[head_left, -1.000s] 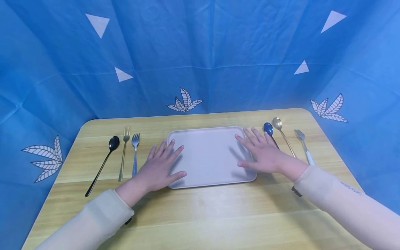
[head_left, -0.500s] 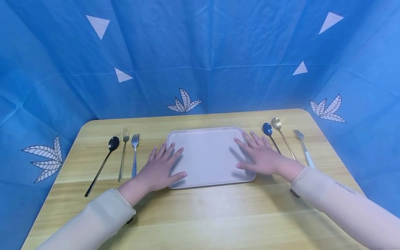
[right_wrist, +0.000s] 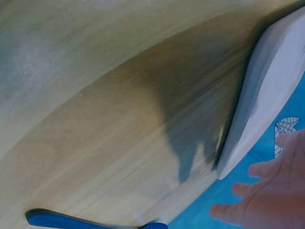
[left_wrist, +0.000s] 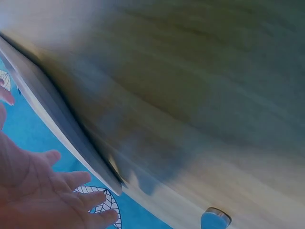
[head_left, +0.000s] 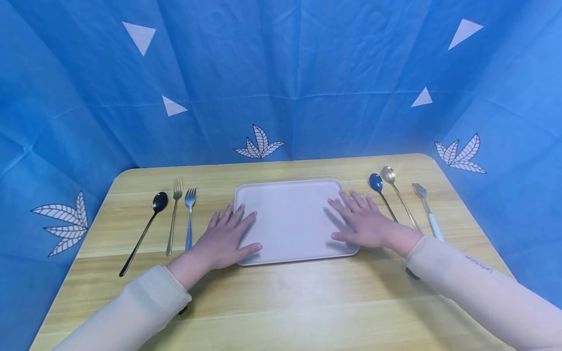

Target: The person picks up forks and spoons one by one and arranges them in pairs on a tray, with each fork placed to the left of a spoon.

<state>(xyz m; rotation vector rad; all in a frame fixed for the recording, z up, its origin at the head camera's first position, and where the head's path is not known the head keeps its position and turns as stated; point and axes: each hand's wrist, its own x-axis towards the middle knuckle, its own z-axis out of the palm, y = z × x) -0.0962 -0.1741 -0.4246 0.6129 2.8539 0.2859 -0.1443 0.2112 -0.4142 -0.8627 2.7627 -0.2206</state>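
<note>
A pale rectangular tray (head_left: 291, 219) lies flat on the wooden table. Over its left end hovers my left hand (head_left: 224, 241), fingers spread and holding nothing. My right hand (head_left: 366, 224) is likewise spread above the right end, and it too holds nothing. Both cast shadows on the tray. The left wrist view shows that palm (left_wrist: 43, 195) apart from the tray's side (left_wrist: 57, 114). In the right wrist view a gap also separates the fingers (right_wrist: 255, 191) from the tray wall (right_wrist: 267, 90).
Left of the tray lie a black spoon (head_left: 160, 202), a gold fork (head_left: 177, 189) and a blue fork (head_left: 190, 197). Right of it are a blue spoon (head_left: 375, 182), a gold spoon (head_left: 388, 174) and a white-handled fork-like utensil (head_left: 434, 225). A blue curtain (head_left: 281, 73) borders the table (head_left: 281, 307).
My right hand has drifted slightly down and left in the head view, uncovering more of the blue spoon's handle. The left hand stays nearly still. Tray and cutlery have not moved.
</note>
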